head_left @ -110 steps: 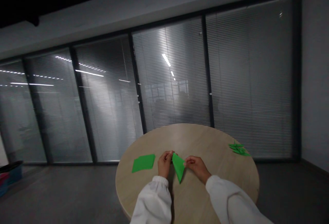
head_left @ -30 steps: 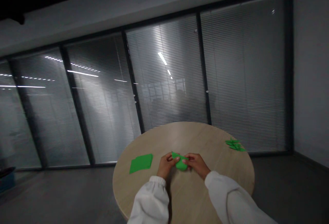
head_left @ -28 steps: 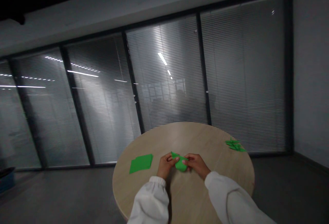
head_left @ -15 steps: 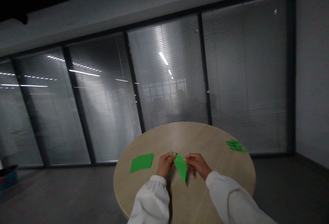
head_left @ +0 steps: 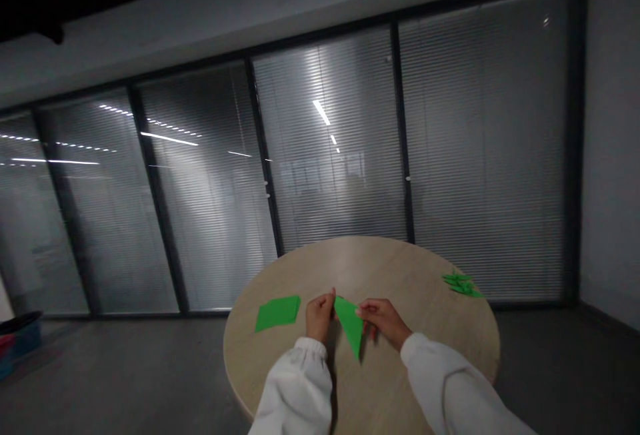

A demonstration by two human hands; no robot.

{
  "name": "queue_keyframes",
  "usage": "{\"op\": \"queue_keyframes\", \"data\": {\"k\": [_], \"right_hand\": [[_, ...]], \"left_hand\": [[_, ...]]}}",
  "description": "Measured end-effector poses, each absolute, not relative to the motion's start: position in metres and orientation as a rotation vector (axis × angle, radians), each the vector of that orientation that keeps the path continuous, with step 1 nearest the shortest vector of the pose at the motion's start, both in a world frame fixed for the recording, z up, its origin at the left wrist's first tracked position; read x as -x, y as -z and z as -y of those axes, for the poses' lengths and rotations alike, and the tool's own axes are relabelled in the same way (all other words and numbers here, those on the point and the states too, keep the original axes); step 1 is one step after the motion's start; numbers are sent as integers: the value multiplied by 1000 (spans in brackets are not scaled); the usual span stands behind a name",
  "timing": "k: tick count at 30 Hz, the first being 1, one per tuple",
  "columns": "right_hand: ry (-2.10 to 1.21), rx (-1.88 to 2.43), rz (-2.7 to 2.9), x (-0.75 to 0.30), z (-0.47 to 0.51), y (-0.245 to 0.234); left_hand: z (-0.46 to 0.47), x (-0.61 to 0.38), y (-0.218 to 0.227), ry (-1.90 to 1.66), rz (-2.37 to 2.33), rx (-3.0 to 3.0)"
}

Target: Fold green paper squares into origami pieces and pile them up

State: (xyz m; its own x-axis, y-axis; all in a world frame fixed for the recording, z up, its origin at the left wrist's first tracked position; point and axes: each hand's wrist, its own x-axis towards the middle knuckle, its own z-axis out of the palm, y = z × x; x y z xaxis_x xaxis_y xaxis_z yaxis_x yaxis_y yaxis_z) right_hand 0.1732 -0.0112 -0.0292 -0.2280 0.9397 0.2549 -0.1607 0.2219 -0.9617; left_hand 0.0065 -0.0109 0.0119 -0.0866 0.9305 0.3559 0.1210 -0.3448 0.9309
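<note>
A folded sheet of green paper (head_left: 349, 326), roughly a triangle with one point toward me, is between my two hands above the table. My left hand (head_left: 319, 317) is closed on its upper left corner, the thumb pointing up. The fingers of my right hand (head_left: 384, 320) pinch its right corner. Left of my hands lies a stack of green paper sheets (head_left: 277, 312). Several folded green paper pieces (head_left: 461, 284) sit in a small heap near the table's right edge.
The round wooden table (head_left: 360, 255) stands before a glass wall with blinds (head_left: 330, 188). On the floor at the far left are bins (head_left: 23, 335), one blue with a dark top and one partly red.
My left thumb has lifted from the paper's corner and now points up. The right hand keeps its pinch, and the paper has shifted very slightly. The view has turned a little left.
</note>
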Motion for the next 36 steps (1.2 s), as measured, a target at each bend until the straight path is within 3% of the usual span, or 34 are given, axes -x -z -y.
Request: {"op": "queue_keyframes", "data": {"k": [11,22,36], "right_hand": [[-1187,827,1436,-156,8,34],[-1071,941,1409,-149,6,40],[-1141,886,1382,-146,10,38]], "left_hand": [[0,-1,-1,-1691,-1719,-1652],[-7,-13,5,-1464,-2031,-1934],[-6,-12,0,-1449,-2023,-1971]]}}
